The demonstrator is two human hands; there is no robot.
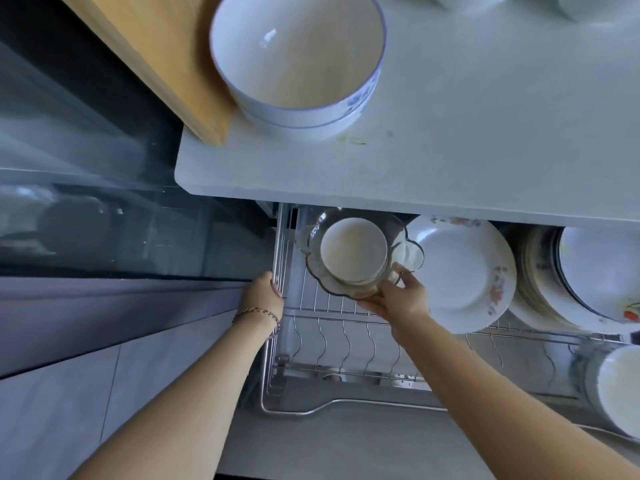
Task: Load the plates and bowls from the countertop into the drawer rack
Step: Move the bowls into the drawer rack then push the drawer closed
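My right hand (398,299) grips the near rim of a scalloped glass bowl (412,247) with a small white bowl (353,249) nested in it, held over the left end of the wire drawer rack (332,327). My left hand (263,292) is closed on the rack's left side rail. Upright in the rack to the right stand a white floral plate (464,271) and further plates (595,271). On the white countertop (485,133) above sits a large white bowl with a blue rim (298,60).
A wooden board (156,53) lies on the countertop's left edge beside the large bowl. A dark glass-fronted appliance (86,168) fills the left. Another white dish (620,389) stands in the rack's near right corner. More white dishes show at the counter's far edge (571,5).
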